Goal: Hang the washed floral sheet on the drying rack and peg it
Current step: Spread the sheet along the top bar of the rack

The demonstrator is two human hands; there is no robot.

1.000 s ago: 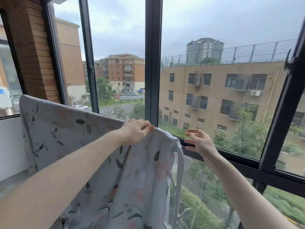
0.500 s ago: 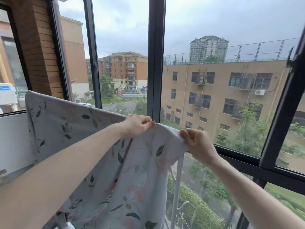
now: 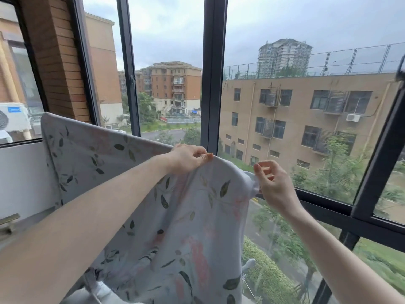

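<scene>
The pale floral cotton sheet (image 3: 135, 194) hangs draped before the dark-framed window (image 3: 213, 73). Left hand (image 3: 188, 157) pinches its top edge. Right hand (image 3: 274, 183), fingers curled, grips its right corner.

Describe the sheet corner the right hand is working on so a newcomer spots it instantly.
Start at the thick dark window post in the middle. Just below it the floral sheet hangs, pinched on top by the left hand. The corner is the bunched pale tip against the right hand, the sheet's rightmost point.
</scene>
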